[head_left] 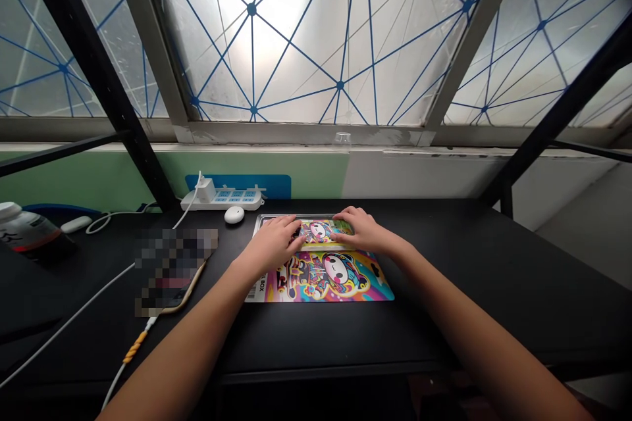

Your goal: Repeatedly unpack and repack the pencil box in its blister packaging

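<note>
Landmark: power strip | cartoon-printed sheet: in front and right of strip, apparently under matching shallow case | left hand: thumb and fingers parted, on case end nearer strip | right hand: likewise, farther end | white pod: just before strip

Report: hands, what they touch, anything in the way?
Left hand, right hand: both on printed package's upper part. White power strip apart, not in the way.

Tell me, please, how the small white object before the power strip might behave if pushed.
The small white object probably slides or rocks, given its rounded sides. Its small size suggests lightness; its smooth-looking shell may feel slippery.
</note>
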`<state>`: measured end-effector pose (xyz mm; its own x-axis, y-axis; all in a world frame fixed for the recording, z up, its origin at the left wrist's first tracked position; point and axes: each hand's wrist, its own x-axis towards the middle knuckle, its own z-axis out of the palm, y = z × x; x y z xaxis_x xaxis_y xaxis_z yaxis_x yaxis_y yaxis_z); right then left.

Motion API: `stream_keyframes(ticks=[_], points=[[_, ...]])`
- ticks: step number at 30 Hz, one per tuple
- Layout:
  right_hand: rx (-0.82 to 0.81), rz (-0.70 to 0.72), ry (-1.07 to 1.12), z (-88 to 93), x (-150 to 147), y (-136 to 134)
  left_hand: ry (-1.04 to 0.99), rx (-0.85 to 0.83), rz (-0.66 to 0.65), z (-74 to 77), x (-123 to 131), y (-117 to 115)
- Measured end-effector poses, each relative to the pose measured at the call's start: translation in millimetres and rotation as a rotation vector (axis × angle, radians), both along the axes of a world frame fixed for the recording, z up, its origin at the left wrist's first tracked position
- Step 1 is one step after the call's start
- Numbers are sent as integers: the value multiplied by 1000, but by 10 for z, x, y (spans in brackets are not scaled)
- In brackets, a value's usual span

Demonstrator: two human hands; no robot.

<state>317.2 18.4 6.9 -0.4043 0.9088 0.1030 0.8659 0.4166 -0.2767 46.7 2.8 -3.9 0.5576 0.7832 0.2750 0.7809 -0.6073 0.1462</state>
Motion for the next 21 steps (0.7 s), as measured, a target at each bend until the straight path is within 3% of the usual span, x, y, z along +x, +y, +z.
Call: stream_keyframes(ticks=[10, 16, 21], points=[[-83, 7, -47, 59, 9, 198, -11, -59, 38, 90, -78, 5], [34, -11, -17, 15, -11, 162, -30, -49, 50, 110, -165, 34], [176, -31, 23, 27, -79, -48, -69, 8, 108, 87, -287, 111]])
